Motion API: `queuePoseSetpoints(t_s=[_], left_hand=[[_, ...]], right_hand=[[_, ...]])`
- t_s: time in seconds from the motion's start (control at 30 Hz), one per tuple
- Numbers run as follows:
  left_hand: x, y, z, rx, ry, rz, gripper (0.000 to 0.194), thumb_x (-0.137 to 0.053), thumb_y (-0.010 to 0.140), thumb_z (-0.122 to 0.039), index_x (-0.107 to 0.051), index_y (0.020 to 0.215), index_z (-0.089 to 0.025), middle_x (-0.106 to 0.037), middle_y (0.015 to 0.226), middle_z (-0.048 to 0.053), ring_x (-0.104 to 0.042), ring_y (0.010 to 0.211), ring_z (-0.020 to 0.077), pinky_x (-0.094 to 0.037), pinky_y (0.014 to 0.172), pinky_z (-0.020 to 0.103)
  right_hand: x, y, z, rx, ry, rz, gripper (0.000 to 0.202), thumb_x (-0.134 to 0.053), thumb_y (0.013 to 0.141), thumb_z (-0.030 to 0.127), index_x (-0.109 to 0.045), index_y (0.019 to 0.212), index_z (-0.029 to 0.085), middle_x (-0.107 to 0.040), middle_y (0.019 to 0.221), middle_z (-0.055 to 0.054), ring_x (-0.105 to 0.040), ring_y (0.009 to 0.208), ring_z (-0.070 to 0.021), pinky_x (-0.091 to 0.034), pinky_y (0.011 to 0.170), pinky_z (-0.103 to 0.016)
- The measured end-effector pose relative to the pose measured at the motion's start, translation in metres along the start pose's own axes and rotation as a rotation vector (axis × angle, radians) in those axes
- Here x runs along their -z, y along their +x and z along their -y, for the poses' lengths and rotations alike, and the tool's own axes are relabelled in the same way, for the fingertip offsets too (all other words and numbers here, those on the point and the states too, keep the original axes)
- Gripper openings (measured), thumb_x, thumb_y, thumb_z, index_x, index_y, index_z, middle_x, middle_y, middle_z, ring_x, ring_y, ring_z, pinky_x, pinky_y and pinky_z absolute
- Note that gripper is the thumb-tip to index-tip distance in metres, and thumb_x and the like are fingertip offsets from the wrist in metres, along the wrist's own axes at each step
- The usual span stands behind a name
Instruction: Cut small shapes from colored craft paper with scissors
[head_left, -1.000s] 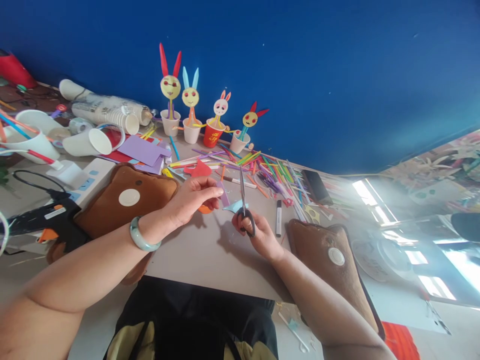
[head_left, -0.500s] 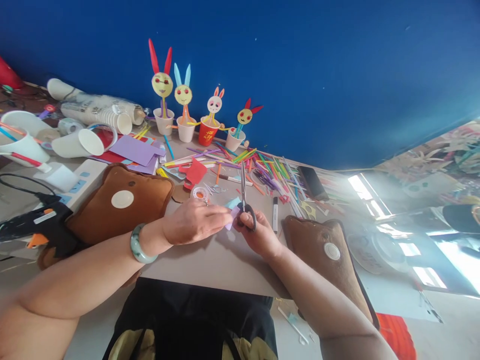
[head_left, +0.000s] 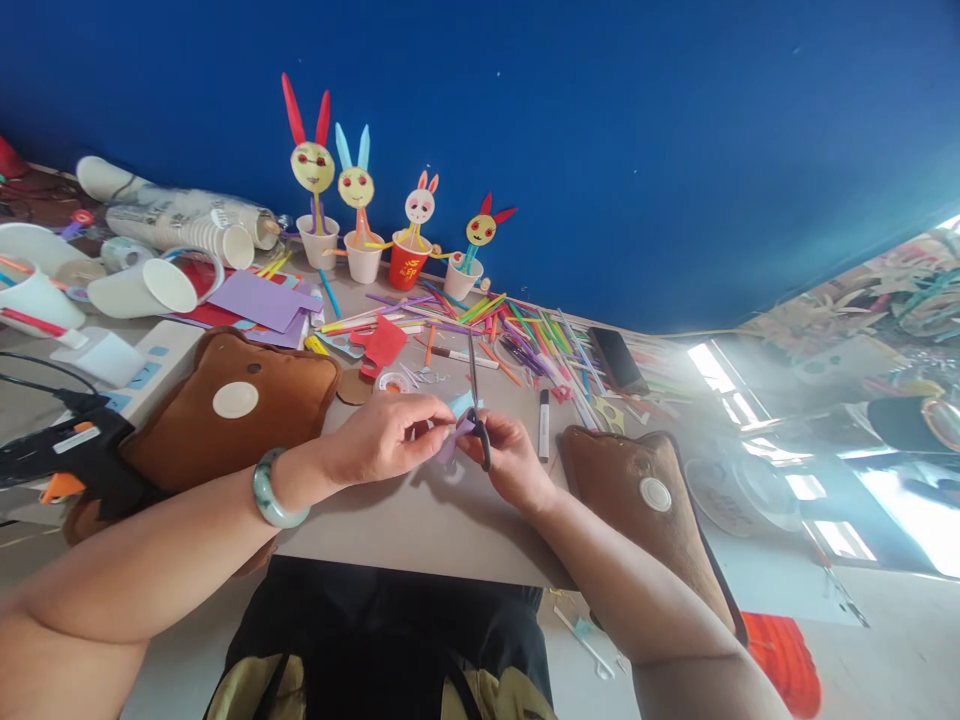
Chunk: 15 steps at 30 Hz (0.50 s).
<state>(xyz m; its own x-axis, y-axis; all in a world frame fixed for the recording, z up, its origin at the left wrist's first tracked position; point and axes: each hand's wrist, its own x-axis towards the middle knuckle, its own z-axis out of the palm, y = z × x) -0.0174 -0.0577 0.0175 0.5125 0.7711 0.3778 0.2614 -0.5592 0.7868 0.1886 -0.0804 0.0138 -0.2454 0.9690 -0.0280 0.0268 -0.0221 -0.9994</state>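
My right hand (head_left: pixel 506 458) is closed around the dark handles of a pair of scissors (head_left: pixel 473 375), whose blades point away from me, up towards the row of cups. Between my two hands is a small piece of purple paper (head_left: pixel 454 440). The fingertips of my left hand (head_left: pixel 394 432) pinch its left side, and its right side touches the right fingers by the scissor handles. A light blue paper piece (head_left: pixel 462 403) shows just behind the fingers. My left wrist wears a green bangle.
Rabbit figures stand in paper cups (head_left: pixel 409 262) along the blue wall. Coloured sticks (head_left: pixel 517 330), red paper (head_left: pixel 382 345) and a marker (head_left: pixel 543 425) lie beyond my hands. Brown cushions (head_left: pixel 247 400) flank them; a glue gun (head_left: pixel 82 450) is at the left and a phone (head_left: pixel 619 360) at the right.
The scissors have turned so their blades lean slightly left. My left fingers have shifted on the purple paper, and it tilts differently. The whole view has slid slightly.
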Motion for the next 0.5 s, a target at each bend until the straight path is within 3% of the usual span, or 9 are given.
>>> queuePoseSetpoints(t_s=[0.13,0.3,0.5], left_hand=[[-0.0043,0.0040,-0.0015,0.106,-0.159,0.079,0.016,-0.067,0.084,-0.035,-0.073,0.084,-0.021,-0.072,0.074,0.004,-0.062,0.064,0.0147,-0.046,0.060,0.023],[-0.0068,0.0039,0.0028,0.205,-0.269,0.184,0.014,-0.068,0.082,-0.031,-0.071,0.082,-0.017,-0.070,0.074,0.003,-0.063,0.066,0.0137,-0.047,0.059,0.022],[-0.0071,0.0051,0.0070,0.302,-0.327,0.182,0.006,-0.064,0.080,-0.023,-0.067,0.080,-0.017,-0.065,0.067,0.000,-0.060,0.062,0.0119,-0.047,0.059,0.021]], right_hand=[[-0.0013,-0.0010,0.0041,0.056,-0.027,0.009,0.036,-0.085,0.068,0.041,-0.058,0.064,0.018,-0.055,0.070,0.001,-0.046,0.065,-0.0118,-0.039,0.063,-0.026],[-0.0012,-0.0015,0.0043,0.063,-0.038,-0.020,0.037,-0.085,0.068,0.042,-0.057,0.063,0.018,-0.055,0.068,0.002,-0.048,0.064,-0.0117,-0.041,0.063,-0.026],[-0.0011,0.0000,0.0008,0.110,-0.027,-0.089,0.032,-0.085,0.069,0.039,-0.061,0.066,0.018,-0.058,0.071,0.001,-0.050,0.067,-0.0124,-0.042,0.064,-0.027]])
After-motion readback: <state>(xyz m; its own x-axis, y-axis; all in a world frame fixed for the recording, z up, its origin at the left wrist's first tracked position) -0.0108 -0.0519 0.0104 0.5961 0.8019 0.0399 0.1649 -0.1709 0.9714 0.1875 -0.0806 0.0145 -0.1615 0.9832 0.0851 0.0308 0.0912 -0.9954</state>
